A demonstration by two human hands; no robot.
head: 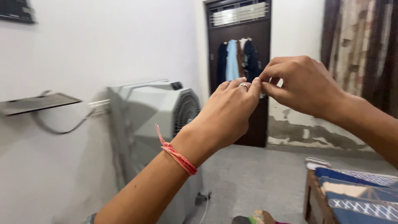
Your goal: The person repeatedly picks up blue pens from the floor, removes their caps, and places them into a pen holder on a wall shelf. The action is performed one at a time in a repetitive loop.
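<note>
Dark flat screen [16,10], top-left wall.

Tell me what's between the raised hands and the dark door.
Nothing; in the head view, left hand and right hand have only open air before the door.

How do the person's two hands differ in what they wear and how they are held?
The left hand has a silver ring on one finger and an orange thread band at its wrist; the right hand shows neither. The left hand's fingers stretch forward, while the right hand's curl into a pinch. Both are raised, fingertips meeting before the dark door; anything pinched there is too small to tell.
</note>
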